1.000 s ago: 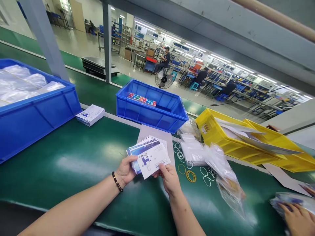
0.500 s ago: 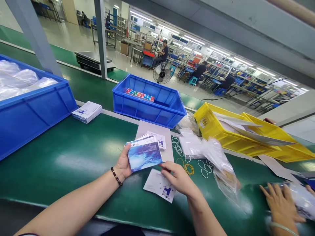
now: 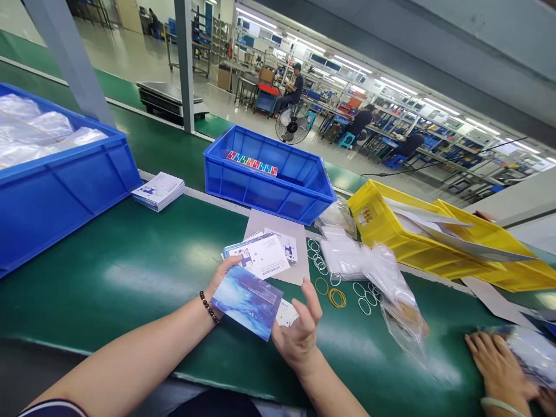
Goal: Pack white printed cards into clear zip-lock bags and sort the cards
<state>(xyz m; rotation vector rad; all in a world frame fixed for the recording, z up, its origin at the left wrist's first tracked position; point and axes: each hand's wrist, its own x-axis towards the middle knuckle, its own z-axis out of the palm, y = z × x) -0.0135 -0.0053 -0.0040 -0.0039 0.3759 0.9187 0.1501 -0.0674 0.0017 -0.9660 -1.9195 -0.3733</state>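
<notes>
My left hand [image 3: 221, 281] grips a stack of white booklets [image 3: 264, 255], its thumb on the top cover with the purple-blue print. A blue leaflet [image 3: 247, 301] lies tilted across the front of that hand, below the stack. At the leaflet's right edge is my right hand [image 3: 299, 333], pinching it low down while the other fingers stick up apart. Behind these fingers a white booklet [image 3: 286, 313] on the green table is partly hidden. More booklets [image 3: 286, 246] rest on a grey sheet [image 3: 299, 234] beyond the stack.
White rings [image 3: 319, 263], yellow rubber bands [image 3: 337, 297] and plastic bags [image 3: 343, 258] lie right of centre. A blue bin [image 3: 269, 194], yellow bins [image 3: 403, 243] and a bag-filled blue bin [image 3: 65, 197] line the back and left. Another booklet pile [image 3: 158, 191] stands there. A co-worker's hand [image 3: 499, 365] presses a bag at right.
The blue leaflet has come off the stack's top, down and to the left, uncovering a white booklet. My right hand has turned palm up and moved slightly left.
</notes>
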